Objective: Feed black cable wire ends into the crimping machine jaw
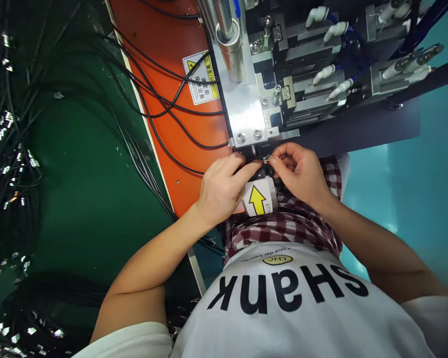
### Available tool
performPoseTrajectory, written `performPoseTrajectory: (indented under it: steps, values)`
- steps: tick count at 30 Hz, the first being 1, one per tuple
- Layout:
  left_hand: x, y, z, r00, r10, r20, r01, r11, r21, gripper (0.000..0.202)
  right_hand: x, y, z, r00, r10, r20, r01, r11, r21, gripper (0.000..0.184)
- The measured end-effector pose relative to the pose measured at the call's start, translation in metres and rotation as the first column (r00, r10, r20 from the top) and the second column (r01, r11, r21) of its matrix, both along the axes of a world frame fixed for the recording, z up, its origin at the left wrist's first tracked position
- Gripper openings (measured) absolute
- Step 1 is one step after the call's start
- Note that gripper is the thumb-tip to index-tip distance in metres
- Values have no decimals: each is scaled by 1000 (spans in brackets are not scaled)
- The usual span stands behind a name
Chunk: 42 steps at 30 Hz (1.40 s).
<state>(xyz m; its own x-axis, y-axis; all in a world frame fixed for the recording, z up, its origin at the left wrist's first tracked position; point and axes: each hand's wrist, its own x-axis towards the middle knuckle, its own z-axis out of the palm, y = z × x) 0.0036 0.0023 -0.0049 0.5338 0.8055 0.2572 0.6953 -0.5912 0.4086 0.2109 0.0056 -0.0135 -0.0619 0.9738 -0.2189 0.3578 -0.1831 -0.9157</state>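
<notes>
Across the green tabletop (78, 184), black cables (17, 164) lie bunched; my right hand (301, 174) pinches a tiny wire end (267, 160) (seemingly mid-job); what my left hand (223, 186) grips, I cannot tell.

Looks steeply down from the head, past a white T-shirt (283, 333). Faces a pneumatic machine (244, 109) from nearby.

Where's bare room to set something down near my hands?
Mainly the green surface, between the far-left cable heap and the cables edging the orange panel. Smaller: the panel's lower corner, left of your left hand. Crowded: between that hand and your right hand, at the machine, and higher on the panel, where black leads cross.
</notes>
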Motion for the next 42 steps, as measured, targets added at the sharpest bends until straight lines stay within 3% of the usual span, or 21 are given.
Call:
performPoseTrajectory:
  steps: [9,16,28,42]
  values:
    - [-1,0,-1,999,-22,-47,24,999,48,34,-5,-5,0,986,-23,163,6,994,108,9]
    - [-1,-1,-2,1000,-1,-26,1,1000,5,34,5,-1,-6,989,-38,-141,29,998,-60,16]
    - [-1,-1,-1,999,-19,-32,21,998,55,35,-8,-3,-4,995,-91,-45,95,990,101,13]
    - [-2,-1,-3,999,-18,-33,19,999,30,35,-14,-8,-15,970,-105,-220,118,992,47,23]
